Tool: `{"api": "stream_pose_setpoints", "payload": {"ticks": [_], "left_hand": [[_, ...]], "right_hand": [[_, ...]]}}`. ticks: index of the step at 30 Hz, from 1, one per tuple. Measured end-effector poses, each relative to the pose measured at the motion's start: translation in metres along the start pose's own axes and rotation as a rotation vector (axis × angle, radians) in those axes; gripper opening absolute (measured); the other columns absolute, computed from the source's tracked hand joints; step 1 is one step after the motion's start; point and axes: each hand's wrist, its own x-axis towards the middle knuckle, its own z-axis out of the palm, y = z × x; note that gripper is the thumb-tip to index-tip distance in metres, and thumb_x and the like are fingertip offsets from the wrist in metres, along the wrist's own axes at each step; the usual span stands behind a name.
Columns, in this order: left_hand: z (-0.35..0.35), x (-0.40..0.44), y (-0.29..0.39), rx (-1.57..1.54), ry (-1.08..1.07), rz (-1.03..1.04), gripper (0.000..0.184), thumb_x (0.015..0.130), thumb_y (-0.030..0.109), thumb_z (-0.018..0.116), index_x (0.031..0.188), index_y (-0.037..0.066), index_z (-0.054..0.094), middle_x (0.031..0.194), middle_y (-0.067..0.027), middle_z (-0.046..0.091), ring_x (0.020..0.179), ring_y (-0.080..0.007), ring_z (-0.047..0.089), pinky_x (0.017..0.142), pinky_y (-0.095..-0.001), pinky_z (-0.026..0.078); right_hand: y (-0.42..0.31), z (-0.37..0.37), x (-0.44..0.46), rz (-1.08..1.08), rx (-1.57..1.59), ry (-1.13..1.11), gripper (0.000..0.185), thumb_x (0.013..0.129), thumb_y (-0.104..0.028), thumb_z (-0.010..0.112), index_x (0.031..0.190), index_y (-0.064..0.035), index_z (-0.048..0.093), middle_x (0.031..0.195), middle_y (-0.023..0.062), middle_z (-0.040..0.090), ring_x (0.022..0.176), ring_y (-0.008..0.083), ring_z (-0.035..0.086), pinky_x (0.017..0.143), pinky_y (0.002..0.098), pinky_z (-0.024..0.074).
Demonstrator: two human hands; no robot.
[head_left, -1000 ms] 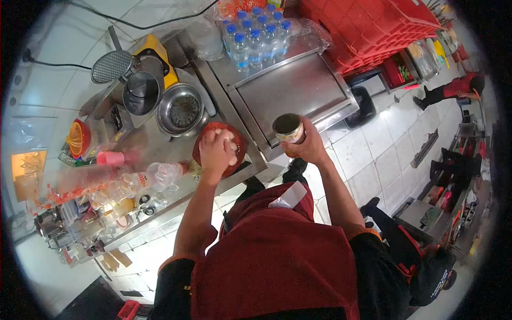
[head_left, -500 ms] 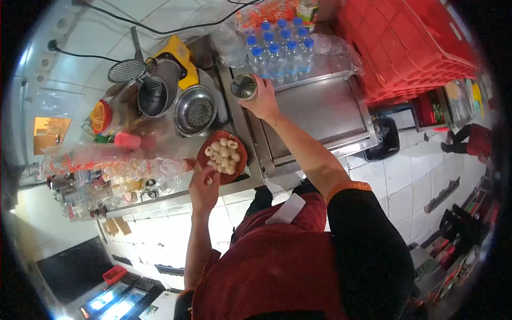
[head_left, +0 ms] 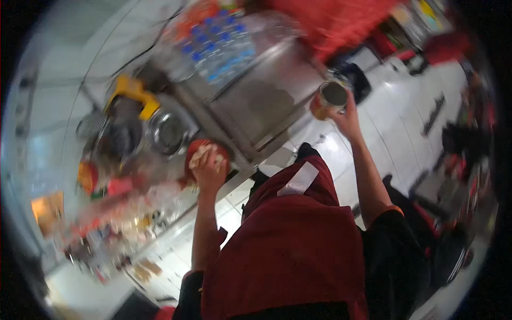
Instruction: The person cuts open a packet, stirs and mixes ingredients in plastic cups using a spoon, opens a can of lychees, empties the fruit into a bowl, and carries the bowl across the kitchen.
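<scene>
My right hand (head_left: 348, 118) is wrapped round an open tin can (head_left: 320, 104) with a coloured label, out past the front edge of the counter. The can's round mouth faces me, and its inside looks dark. My left hand (head_left: 209, 174) is over a red bowl (head_left: 226, 166) on the counter, covering part of it. Pale round pieces (head_left: 201, 151), like peeled fruit, lie in the bowl and show past my fingers. Blur hides whether those fingers grip a piece or the bowl's rim.
Behind the bowl stand a metal bowl (head_left: 167, 132) and a yellow-handled appliance (head_left: 133, 96). Bottles with blue caps (head_left: 218, 45) stand at the back by a steel counter panel (head_left: 266, 96) and a red crate (head_left: 336, 21). Cups and clear plastic fill the left side. A black bin (head_left: 358, 82) is on the floor.
My right hand has carried the can from above the counter to the right, over the floor. My left hand has moved from the bowl's near edge over the bowl. The view has turned.
</scene>
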Motion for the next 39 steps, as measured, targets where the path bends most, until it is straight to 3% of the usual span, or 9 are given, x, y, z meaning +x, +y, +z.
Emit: {"api": "stream_pose_setpoints", "payload": {"ticks": [10,15,18,21,23,25,27,32,39], "left_hand": [[-0.027,0.034,0.119,-0.145,-0.131,-0.199,0.040,0.088,0.022,0.072,0.120,-0.001,0.064,0.109,-0.0198,0.066,0.099,-0.0331,0.064,0.088,-0.0433,0.050],[-0.018,0.022,0.200,-0.251,-0.454,-0.068,0.042,0.087,0.024,0.075,0.122,0.003,0.064,0.111,-0.0150,0.068,0.095,-0.0268,0.066,0.082,-0.0394,0.052],[-0.021,0.002,0.219,-0.404,-0.628,-0.370,0.035,0.088,0.021,0.075,0.117,0.004,0.065,0.115,-0.0137,0.069,0.099,-0.0243,0.067,0.080,-0.0375,0.054],[0.006,-0.061,0.122,-0.767,-0.430,-0.487,0.018,0.095,0.014,0.064,0.110,0.005,0.067,0.101,-0.0065,0.067,0.086,-0.0151,0.063,0.074,-0.0289,0.053],[-0.002,-0.084,0.108,-0.846,0.011,-1.031,0.019,0.097,0.025,0.062,0.104,0.007,0.065,0.090,-0.0033,0.062,0.077,-0.0131,0.058,0.064,-0.0290,0.050],[0.000,-0.095,0.076,-0.719,0.345,-1.247,0.030,0.092,0.032,0.068,0.106,0.006,0.061,0.084,-0.0044,0.062,0.071,-0.0155,0.059,0.058,-0.0317,0.048],[0.010,-0.094,0.036,-0.684,0.470,-1.327,0.043,0.087,0.039,0.074,0.108,0.005,0.058,0.078,-0.0055,0.061,0.066,-0.0180,0.059,0.051,-0.0345,0.046],[0.059,-0.116,-0.045,-0.228,0.411,-1.243,0.054,0.085,0.041,0.074,0.117,0.000,0.058,0.077,-0.0111,0.066,0.058,-0.0216,0.063,0.046,-0.0345,0.047],[0.041,-0.079,-0.033,-0.452,0.131,-1.145,0.054,0.087,0.040,0.072,0.118,-0.002,0.062,0.110,-0.0212,0.070,0.110,-0.0368,0.065,0.095,-0.0464,0.049]], "right_hand": [[0.107,-0.204,0.049,0.199,-0.236,0.570,0.074,0.069,-0.020,0.088,0.128,0.0025,0.049,0.117,0.0206,0.064,0.111,0.0312,0.063,0.096,0.0397,0.0499],[0.394,-0.191,0.063,0.164,-0.437,-0.210,0.063,0.075,-0.043,0.082,0.126,-0.0097,0.066,0.122,0.0174,0.067,0.112,0.0342,0.063,0.098,0.0427,0.0487],[0.309,-0.179,0.013,0.638,-0.561,-0.273,0.069,0.079,-0.055,0.077,0.115,0.0031,0.067,0.113,0.0261,0.069,0.111,0.0384,0.065,0.094,0.0443,0.0514],[0.336,-0.129,-0.087,0.383,-0.506,-0.253,0.061,0.079,-0.046,0.080,0.118,-0.0014,0.065,0.091,0.0191,0.072,0.080,0.0333,0.070,0.080,0.0411,0.0552],[0.359,-0.106,-0.130,0.665,-0.395,-1.129,0.053,0.082,-0.053,0.074,0.082,-0.0012,0.065,0.060,0.0113,0.058,0.045,0.0215,0.056,0.048,0.0384,0.0505],[0.250,-0.099,-0.128,0.863,-0.594,-1.245,0.051,0.078,-0.052,0.076,0.067,-0.0037,0.064,0.064,0.0109,0.064,0.054,0.0212,0.062,0.059,0.0365,0.0532],[0.217,-0.075,-0.129,0.298,-0.164,-1.274,0.045,0.081,-0.045,0.073,0.083,-0.0004,0.069,0.076,0.0172,0.070,0.078,0.0271,0.069,0.071,0.0420,0.0543],[0.127,0.050,-0.115,-0.045,-0.152,-1.292,0.044,0.089,-0.036,0.069,0.114,-0.0006,0.062,0.099,0.0171,0.070,0.095,0.0312,0.067,0.084,0.0413,0.0511],[-0.039,0.243,-0.068,0.173,-0.080,-1.117,0.052,0.097,-0.037,0.060,0.132,0.0003,0.052,0.105,0.0193,0.071,0.102,0.0364,0.067,0.089,0.0449,0.0523]]}}
